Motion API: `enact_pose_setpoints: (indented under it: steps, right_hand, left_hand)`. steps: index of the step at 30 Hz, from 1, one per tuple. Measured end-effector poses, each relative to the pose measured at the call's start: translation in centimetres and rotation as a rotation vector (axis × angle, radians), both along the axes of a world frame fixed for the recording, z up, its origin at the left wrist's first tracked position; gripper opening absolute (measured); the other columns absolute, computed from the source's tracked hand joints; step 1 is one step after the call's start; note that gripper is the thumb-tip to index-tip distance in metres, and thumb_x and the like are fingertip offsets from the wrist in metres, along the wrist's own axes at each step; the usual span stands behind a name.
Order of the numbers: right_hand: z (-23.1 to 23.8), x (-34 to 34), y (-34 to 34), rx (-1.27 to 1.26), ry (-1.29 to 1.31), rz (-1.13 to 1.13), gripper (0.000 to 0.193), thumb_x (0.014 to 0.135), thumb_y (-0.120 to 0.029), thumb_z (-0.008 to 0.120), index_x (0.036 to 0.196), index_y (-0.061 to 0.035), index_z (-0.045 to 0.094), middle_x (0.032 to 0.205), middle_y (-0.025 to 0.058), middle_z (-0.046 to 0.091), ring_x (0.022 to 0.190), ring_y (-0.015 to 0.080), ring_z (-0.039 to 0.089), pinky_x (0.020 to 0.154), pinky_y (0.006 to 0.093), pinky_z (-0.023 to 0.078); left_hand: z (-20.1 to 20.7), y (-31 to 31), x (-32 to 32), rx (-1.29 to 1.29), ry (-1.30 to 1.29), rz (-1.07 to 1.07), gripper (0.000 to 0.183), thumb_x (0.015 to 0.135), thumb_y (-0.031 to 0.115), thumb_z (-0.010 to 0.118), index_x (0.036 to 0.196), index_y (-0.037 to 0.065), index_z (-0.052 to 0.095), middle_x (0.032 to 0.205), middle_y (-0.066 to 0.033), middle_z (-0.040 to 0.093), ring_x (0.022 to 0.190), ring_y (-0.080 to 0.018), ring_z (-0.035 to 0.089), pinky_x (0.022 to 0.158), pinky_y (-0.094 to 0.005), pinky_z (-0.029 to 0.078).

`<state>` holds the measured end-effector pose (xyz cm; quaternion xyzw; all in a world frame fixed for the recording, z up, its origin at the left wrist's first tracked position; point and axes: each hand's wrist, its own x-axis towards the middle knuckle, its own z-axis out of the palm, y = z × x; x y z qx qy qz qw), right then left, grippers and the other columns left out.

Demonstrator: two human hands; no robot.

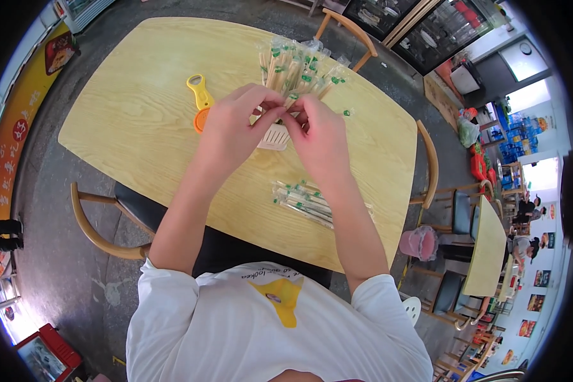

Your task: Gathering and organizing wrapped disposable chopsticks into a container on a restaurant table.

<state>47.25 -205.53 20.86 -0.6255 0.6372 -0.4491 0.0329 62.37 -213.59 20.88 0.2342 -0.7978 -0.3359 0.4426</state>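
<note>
Above the middle of the table, my left hand (239, 118) and my right hand (318, 130) meet with their fingertips pinched together. Between them shows the green-printed end of a wrapped pair of chopsticks (291, 99); its lower part is hidden by the fingers. Just below and behind sits a white slotted plastic basket (274, 137). Many wrapped chopsticks (293, 69) stand upright in it, fanning out past my hands in clear sleeves with green print. A loose pile of more wrapped chopsticks (307, 204) lies flat beside my right forearm.
A yellow bottle opener (200, 95) with an orange end lies left of my left hand. The light wooden table (134, 108) has chairs around it, one wooden-armed chair (102, 239) at the near left. A pink lined bin (419, 243) stands on the floor at right.
</note>
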Motion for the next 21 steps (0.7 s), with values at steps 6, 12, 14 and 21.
enact_pose_setpoints:
  steps: [6,12,14,21]
  right_hand:
    - [0.0,0.4,0.9,-0.018,0.02,0.002,0.022,0.092,-0.007,0.076,0.109,-0.0005,0.064,0.092,0.017,0.07,0.077,0.0329,0.07,0.068,0.0414,0.055]
    - [1.6,0.2,6.2,-0.095,-0.135,-0.063,0.027,0.092,-0.005,0.076,0.118,-0.0031,0.069,0.101,0.0115,0.072,0.072,0.0208,0.069,0.062,0.0346,0.054]
    - [0.2,-1.3,7.7,-0.084,-0.091,-0.086,0.025,0.092,-0.004,0.075,0.117,-0.0042,0.071,0.103,0.01,0.072,0.072,0.0184,0.068,0.06,0.0325,0.054]
    - [-7.1,-5.7,11.6,0.511,0.2,-0.128,0.018,0.085,-0.007,0.079,0.102,-0.0065,0.073,0.108,0.0075,0.069,0.09,0.0293,0.07,0.077,0.0424,0.056]
  left_hand:
    - [-0.8,0.6,0.3,-0.09,0.003,0.054,0.017,0.09,0.005,0.078,0.106,0.005,0.07,0.094,-0.0071,0.073,0.084,-0.0214,0.072,0.071,-0.0317,0.056]
    - [-2.4,3.2,2.8,-0.034,0.14,0.092,0.019,0.089,0.003,0.08,0.103,0.006,0.068,0.088,-0.006,0.069,0.083,-0.0187,0.07,0.071,-0.0318,0.055]
    - [-3.4,4.2,3.1,0.086,-0.042,-0.097,0.015,0.09,0.004,0.079,0.1,0.006,0.068,0.088,-0.0058,0.069,0.086,-0.0199,0.069,0.072,-0.0331,0.055]
    - [-8.0,5.7,0.2,-0.104,-0.332,-0.237,0.013,0.088,0.013,0.077,0.1,0.009,0.073,0.092,-0.0067,0.071,0.087,-0.0263,0.07,0.075,-0.039,0.056]
